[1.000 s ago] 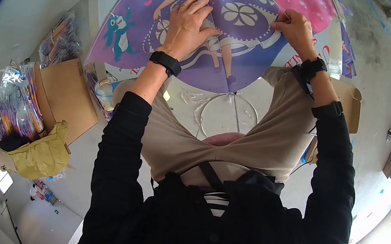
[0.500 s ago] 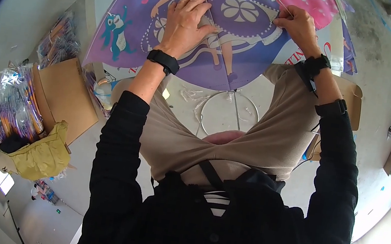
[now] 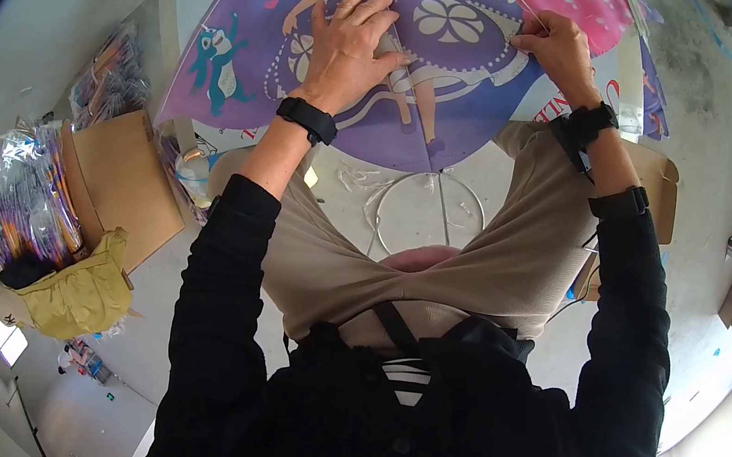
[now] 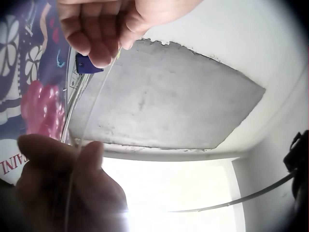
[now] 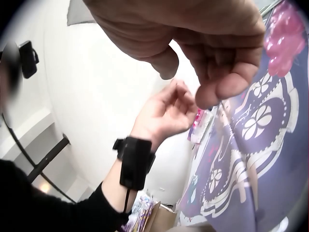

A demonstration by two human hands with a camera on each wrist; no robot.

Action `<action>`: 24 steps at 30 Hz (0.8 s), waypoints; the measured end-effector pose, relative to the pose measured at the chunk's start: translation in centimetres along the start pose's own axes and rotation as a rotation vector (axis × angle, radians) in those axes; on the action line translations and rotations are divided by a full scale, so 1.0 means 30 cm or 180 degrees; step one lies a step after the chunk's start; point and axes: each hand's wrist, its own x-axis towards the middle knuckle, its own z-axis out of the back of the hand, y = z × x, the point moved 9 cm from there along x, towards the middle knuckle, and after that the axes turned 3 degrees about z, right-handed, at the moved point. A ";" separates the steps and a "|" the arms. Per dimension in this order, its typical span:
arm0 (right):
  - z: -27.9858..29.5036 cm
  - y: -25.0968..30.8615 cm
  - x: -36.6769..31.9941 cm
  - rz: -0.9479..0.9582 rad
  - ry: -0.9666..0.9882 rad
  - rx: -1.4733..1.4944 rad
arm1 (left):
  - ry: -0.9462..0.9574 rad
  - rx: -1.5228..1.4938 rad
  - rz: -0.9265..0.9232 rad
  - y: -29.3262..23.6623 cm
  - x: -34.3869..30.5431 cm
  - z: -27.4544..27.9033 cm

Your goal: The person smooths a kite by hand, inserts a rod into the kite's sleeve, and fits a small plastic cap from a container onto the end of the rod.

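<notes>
- Presently, the printed sheet [image 3: 387, 143] is spread out in front of the person's knees, beneath both hands, its lower edge hanging free.
- Stage (my judgement): partway. Done: sheet opened out, a clear strand [image 4: 99, 89] brought to the hands. Left: the strand looks loose, with no finished fastening that I can make out.
- Hands: apart, one on each side of the sheet's middle line.
- Left hand [image 3: 343, 62]: palm down near that line, fingers loosely spread, thumb away from the forefinger. The strand passes by its fingertips; whether they grip it, I cannot tell.
- Right hand [image 3: 560, 58]: fingers curled, thumb drawn in, seemingly holding the strand beside the pink patch [image 3: 584, 11]. Exact contact hidden.
- Surroundings, from where I stand: cardboard box [image 3: 125, 181] and plastic-wrapped packs [image 3: 33, 200] to the person's left, well apart from the sheet.
</notes>
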 end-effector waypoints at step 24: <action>0.048 0.045 -0.028 0.0072 -0.0123 0.0591 | -0.0056 -0.0049 -0.0088 -0.006 0.001 0.178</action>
